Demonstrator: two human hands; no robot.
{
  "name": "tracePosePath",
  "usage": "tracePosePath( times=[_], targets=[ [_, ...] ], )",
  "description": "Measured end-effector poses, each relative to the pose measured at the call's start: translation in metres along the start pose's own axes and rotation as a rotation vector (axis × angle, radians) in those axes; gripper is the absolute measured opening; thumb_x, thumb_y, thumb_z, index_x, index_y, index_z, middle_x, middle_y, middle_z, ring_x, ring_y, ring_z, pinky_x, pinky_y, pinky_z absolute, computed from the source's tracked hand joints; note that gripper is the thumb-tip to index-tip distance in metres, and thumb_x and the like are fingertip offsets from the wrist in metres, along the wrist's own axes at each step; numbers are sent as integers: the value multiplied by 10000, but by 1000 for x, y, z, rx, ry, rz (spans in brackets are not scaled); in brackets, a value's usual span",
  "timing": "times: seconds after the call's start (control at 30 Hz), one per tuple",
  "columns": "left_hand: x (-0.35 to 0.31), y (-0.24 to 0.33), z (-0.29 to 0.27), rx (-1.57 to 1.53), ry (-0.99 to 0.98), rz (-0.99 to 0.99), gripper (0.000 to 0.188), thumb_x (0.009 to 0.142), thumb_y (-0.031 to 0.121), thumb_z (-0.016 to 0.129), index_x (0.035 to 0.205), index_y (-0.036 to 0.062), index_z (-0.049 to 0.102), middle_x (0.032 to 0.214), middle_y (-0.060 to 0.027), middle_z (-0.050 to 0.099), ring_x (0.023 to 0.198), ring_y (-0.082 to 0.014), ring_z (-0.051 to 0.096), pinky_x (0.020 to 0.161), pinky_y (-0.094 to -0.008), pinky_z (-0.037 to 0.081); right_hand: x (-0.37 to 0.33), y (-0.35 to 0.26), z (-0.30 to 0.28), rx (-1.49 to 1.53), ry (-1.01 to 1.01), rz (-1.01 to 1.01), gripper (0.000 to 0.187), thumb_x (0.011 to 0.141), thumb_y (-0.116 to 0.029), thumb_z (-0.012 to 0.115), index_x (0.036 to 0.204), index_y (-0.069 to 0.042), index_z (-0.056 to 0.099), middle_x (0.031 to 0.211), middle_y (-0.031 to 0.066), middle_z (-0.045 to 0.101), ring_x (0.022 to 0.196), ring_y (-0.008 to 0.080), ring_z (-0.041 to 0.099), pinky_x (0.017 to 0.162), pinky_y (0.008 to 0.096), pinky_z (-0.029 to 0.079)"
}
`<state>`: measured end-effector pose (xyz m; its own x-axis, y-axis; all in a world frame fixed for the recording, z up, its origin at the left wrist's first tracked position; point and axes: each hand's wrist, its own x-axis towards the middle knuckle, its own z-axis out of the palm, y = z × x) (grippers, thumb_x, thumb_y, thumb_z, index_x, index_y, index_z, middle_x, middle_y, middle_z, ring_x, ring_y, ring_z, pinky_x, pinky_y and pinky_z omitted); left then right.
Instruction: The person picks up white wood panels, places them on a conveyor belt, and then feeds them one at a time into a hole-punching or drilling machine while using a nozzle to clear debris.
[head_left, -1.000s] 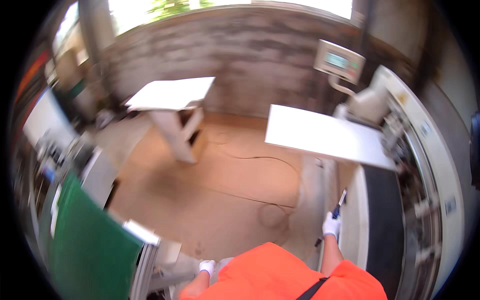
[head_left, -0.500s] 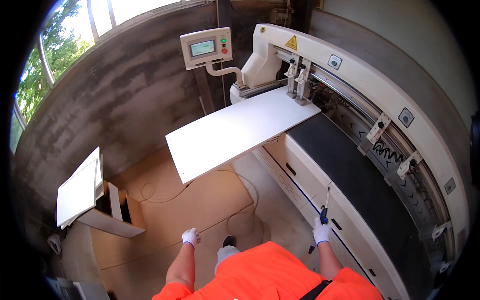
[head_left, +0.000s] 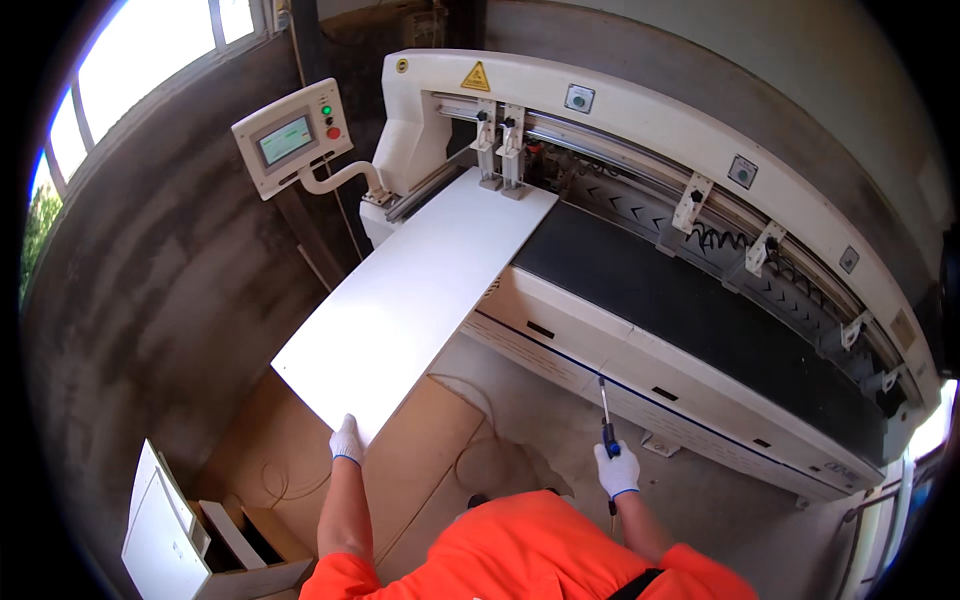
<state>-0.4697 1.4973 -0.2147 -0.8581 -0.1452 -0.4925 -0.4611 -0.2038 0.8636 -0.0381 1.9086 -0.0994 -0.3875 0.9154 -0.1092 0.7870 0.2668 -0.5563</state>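
Left hand (head_left: pixel 345 440) touches white board (head_left: pixel 410 310) at seven-o'clock end, apparently steadying it; grip cannot be told. Right hand (head_left: pixel 618 468), five o'clock, clasps blow gun (head_left: pixel 610 437) by its handle.

Workshop indicated: long industrial machine (head_left: pixel 650 120) fitted with push-button control panel (head_left: pixel 287 138) and warning triangle (head_left: pixel 475 76), white board (head_left: pixel 400 300) laid on it, wall (head_left: pixel 160 270) stained, floor (head_left: pixel 555 415) partly covered by cardboard (head_left: pixel 432 440).

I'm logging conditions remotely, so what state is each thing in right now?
Long white rectangular board: lying flat, near end overhanging.
Slim blue-and-black tool with metal tube: held, tube pointing forward.
White-gloved left hand: touching the board's near edge, grip unclear.
White-gloved right hand: closed around the tool.
Rectangular pale-green control screen: lit.
Round green button: lit.
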Motion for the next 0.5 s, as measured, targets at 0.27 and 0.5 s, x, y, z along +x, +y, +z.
tracePosePath(
  times=[0.27, 0.5],
  targets=[
    [11, -2, -15, -24, -223, -33, 503, 1010, 210, 625, 1371, -122, 511, 1254, -179, 652, 1097, -305, 657, 963, -434, 538, 7, 174, -26, 634, 569, 625, 260, 958, -292, 679, 912, -44, 616, 647, 67, 608, 533, 234, 596, 523, 416, 469],
    [18, -2, -18, -82, -266, -46, 455, 1004, 203, 633, 1344, -85, 543, 1219, -154, 662, 1033, -284, 665, 911, -428, 552, 0, 25, -38, 655, -94, 313, 255, 950, -348, 714, 973, -111, 623, 647, 26, 566, 505, 159, 559, 475, 323, 445]
  ],
)
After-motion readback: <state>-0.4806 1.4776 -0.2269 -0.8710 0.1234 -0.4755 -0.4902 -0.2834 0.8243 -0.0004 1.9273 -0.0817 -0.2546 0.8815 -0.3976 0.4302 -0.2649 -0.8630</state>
